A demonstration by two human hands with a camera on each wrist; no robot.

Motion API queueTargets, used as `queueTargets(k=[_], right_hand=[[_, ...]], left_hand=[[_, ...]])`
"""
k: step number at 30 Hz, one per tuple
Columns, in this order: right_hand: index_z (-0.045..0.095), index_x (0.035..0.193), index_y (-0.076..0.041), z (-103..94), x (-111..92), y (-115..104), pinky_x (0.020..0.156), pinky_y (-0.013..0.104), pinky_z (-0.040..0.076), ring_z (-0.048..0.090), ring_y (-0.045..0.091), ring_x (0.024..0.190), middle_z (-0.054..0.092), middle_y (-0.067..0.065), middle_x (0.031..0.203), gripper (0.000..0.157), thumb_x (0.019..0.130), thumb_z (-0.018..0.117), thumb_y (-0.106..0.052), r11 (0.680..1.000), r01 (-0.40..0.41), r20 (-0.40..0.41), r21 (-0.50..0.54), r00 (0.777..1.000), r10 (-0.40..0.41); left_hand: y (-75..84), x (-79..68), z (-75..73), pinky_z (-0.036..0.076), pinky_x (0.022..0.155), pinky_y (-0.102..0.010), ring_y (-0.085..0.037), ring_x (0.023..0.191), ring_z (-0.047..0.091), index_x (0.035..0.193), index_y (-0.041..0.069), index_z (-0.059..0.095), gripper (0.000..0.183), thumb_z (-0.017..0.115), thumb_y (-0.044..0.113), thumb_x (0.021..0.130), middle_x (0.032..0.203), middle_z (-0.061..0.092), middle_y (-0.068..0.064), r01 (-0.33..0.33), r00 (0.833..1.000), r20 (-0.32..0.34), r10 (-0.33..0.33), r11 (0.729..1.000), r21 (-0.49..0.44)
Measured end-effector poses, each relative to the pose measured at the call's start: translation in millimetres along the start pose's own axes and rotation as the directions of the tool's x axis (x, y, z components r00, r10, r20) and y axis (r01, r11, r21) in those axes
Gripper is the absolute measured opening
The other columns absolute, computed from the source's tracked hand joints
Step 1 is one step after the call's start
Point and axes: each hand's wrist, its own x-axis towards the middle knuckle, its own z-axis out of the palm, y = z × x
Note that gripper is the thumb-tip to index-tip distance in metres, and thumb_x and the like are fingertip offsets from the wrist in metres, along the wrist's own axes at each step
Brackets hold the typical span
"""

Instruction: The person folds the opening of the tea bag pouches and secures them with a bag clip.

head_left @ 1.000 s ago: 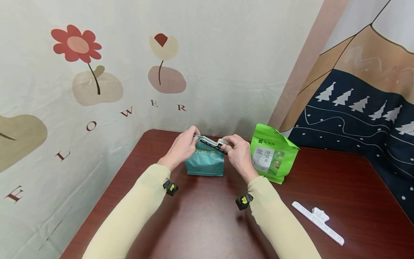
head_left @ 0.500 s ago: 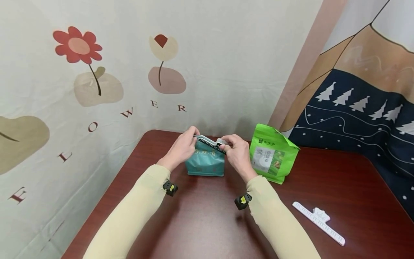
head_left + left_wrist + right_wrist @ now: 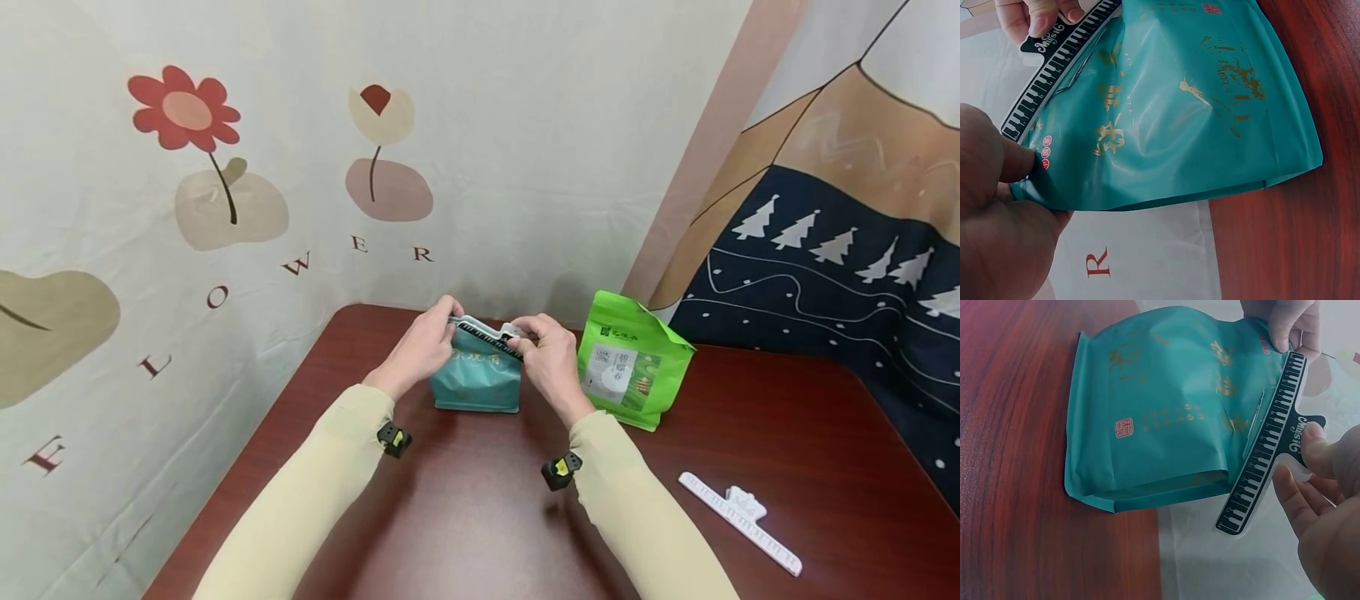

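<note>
A teal pouch (image 3: 476, 379) with gold lettering stands on the table. Along its top edge lies a black-and-white bag clip (image 3: 491, 337) with a piano-key pattern and the word "Music", as the right wrist view shows. My right hand (image 3: 552, 357) pinches the clip's handle (image 3: 1300, 440) between thumb and fingers. With thumb and fingers, my left hand (image 3: 422, 343) pinches the pouch's top corner, beside the clip's end; the left wrist view shows this hand (image 3: 1004, 219) close up. Whether the clip's jaws bite fully on the pouch cannot be made out.
A bright green pouch (image 3: 633, 358) stands to the right of my right hand. Nearer me on the right lies a white bag clip (image 3: 742, 521) on the dark red table (image 3: 480, 500). Behind the table hangs a printed cloth (image 3: 525, 167).
Both hands keep their hold on pouch and clip, with hardly any movement. The head view has shifted slightly, so the scene sits a little lower.
</note>
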Motion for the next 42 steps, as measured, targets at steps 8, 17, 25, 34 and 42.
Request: queueTargets(k=[8, 17, 25, 34, 42], right_hand=[[0.079, 0.101, -0.003, 2.2, -0.5, 1.0, 0.074, 0.036, 0.057, 0.072, 0.024, 0.083, 0.073, 0.009, 0.094, 0.015, 0.086, 0.080, 0.000, 1.000, 0.008, -0.009, 0.017, 1.000, -0.008], [0.079, 0.102, -0.002, -0.5, 1.8, -1.6, 0.074, 0.035, 0.056, 0.071, 0.024, 0.083, 0.073, 0.009, 0.095, 0.015, 0.087, 0.080, -0.002, 1.000, 0.018, -0.001, 0.002, 1.000, -0.018], [0.079, 0.101, -0.002, 0.7, 1.1, -0.4, 0.074, 0.036, 0.057, 0.073, 0.025, 0.083, 0.073, 0.010, 0.094, 0.015, 0.086, 0.081, -0.001, 1.000, 0.026, -0.016, 0.015, 1.000, -0.026], [0.079, 0.100, -0.002, 2.7, 0.7, -1.5, 0.074, 0.033, 0.057, 0.073, 0.025, 0.083, 0.074, 0.010, 0.095, 0.015, 0.086, 0.080, 0.000, 0.998, 0.023, -0.022, 0.056, 1.000, -0.022], [0.079, 0.101, -0.003, 4.0, 1.5, -3.6, 0.072, 0.031, 0.056, 0.072, 0.025, 0.081, 0.073, 0.010, 0.092, 0.016, 0.085, 0.080, 0.000, 0.998, 0.040, -0.021, 0.051, 0.999, -0.039]], left_hand=[[-0.8, -0.6, 1.6, 0.049, 0.083, -0.044, -0.030, 0.096, 0.062, 0.122, 0.006, 0.048, 0.015, 0.042, 0.005, 0.109, 0.110, 0.063, -0.016, -0.002, 1.000, -0.009, 0.002, 1.000, 0.001], [-0.5, -0.3, -4.8, 0.047, 0.090, -0.044, -0.030, 0.100, 0.054, 0.109, 0.003, 0.058, 0.007, 0.059, 0.006, 0.103, 0.113, 0.058, -0.014, -0.045, 0.991, -0.123, 0.049, 0.998, 0.041], [-1.9, -1.0, -3.5, 0.051, 0.075, -0.040, -0.025, 0.086, 0.065, 0.103, 0.004, 0.060, 0.005, 0.061, 0.008, 0.103, 0.099, 0.072, -0.010, -0.011, 0.991, -0.131, 0.012, 1.000, 0.007], [-1.3, -0.2, -2.4, 0.050, 0.070, -0.036, -0.023, 0.080, 0.067, 0.101, 0.005, 0.063, 0.004, 0.063, 0.009, 0.103, 0.098, 0.077, -0.013, 0.020, 0.991, -0.129, -0.021, 1.000, -0.015], [-1.2, -0.2, -2.8, 0.049, 0.069, -0.036, -0.023, 0.079, 0.067, 0.100, 0.004, 0.062, 0.005, 0.063, 0.008, 0.103, 0.098, 0.077, -0.013, 0.016, 0.992, -0.127, -0.018, 1.000, -0.015]])
